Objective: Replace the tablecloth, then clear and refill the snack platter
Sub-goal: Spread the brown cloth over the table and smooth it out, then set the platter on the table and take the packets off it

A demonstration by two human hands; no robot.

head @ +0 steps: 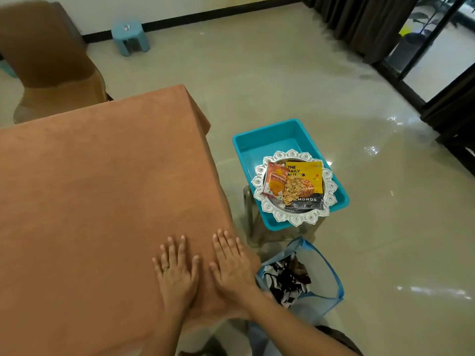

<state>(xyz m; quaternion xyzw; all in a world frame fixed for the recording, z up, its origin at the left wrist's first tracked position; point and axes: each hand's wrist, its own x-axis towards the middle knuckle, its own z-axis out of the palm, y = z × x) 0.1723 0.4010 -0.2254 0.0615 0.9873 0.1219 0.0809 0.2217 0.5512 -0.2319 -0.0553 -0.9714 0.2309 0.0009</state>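
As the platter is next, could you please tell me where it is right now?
In the head view, the silver platter sits right of the brown tablecloth, resting on the teal tub, just beyond the blue bag.

The yellow pack (312,173) on the platter (331,187) reads "THE DAILY NUT" at its 12 o'clock end and "LMONDS" on its black band at 6 o'clock. The print on the orange pack (275,181), at the platter's 9 o'clock, is too blurred to read.

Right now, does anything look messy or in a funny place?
Yes. The silver platter sits off the tablecloth, perched across the blue tub on a stool, its edge hanging past the tub's rim. Loose nuts lie heaped between the orange packet and yellow packet.
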